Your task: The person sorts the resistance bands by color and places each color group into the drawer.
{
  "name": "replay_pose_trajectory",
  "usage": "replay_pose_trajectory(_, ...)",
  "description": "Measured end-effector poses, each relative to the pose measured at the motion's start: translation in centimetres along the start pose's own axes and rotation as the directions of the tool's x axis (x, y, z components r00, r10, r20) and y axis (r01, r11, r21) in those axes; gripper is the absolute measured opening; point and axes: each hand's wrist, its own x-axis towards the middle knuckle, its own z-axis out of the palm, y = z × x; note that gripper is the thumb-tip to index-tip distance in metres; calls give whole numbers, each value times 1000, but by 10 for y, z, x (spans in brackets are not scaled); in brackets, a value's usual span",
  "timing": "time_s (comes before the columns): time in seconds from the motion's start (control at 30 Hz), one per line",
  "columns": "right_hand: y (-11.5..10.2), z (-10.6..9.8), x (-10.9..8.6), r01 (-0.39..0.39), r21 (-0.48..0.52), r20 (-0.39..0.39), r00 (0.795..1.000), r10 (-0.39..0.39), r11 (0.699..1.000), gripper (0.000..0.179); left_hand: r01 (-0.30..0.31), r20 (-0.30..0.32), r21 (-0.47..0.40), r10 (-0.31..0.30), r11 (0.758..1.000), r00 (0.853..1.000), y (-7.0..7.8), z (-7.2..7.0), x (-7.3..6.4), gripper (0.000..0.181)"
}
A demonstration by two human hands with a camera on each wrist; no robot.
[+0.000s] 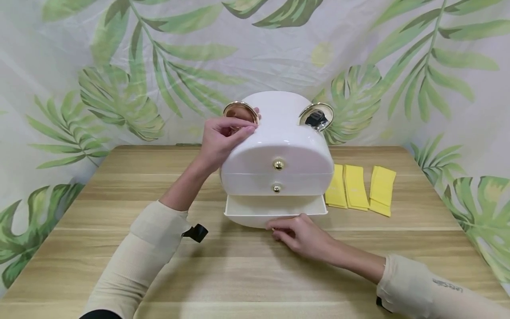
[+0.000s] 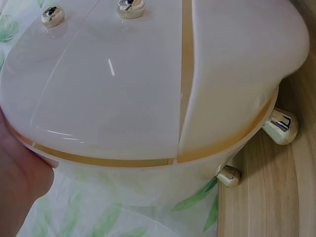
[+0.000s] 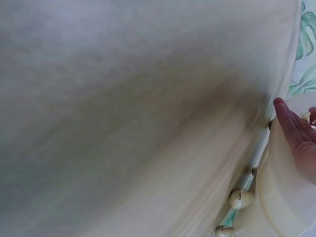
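Observation:
A glossy white storage box [image 1: 279, 150] with round gold knobs and two gold-rimmed ears stands on the table. Its bottom drawer [image 1: 275, 206] is pulled out toward me, and the inside that shows is bare white. My left hand [image 1: 223, 137] grips the left ear [image 1: 241, 110], thumb in front and fingertips showing behind it. In the left wrist view, part of that hand [image 2: 27, 170] lies against the box's side. With thumb and fingers, my right hand [image 1: 300, 235] pinches the bottom drawer's small knob [image 3: 306, 117], mostly hidden by the fingers.
Several folded yellow packets [image 1: 356, 188] lie right of the box. The right ear [image 1: 316, 117] stands free. Short gold feet [image 2: 281, 126] hold the box off the wooden table [image 1: 159, 168]. A leaf-patterned cloth [image 1: 191, 44] hangs behind.

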Motion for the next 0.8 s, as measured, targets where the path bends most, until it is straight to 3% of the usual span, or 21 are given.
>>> replay_pose_trajectory(0.6, -12, 9, -18, 33, 43, 14, 999, -34, 999, 27, 18, -19, -33, -19, 999, 1000, 0, 0, -1, 7)
replay_pose_trajectory(0.8, -14, 8, -19, 13, 28, 25, 1000, -14, 1000, 26, 19, -20, -47, -20, 999, 1000, 2, 1, 0, 21)
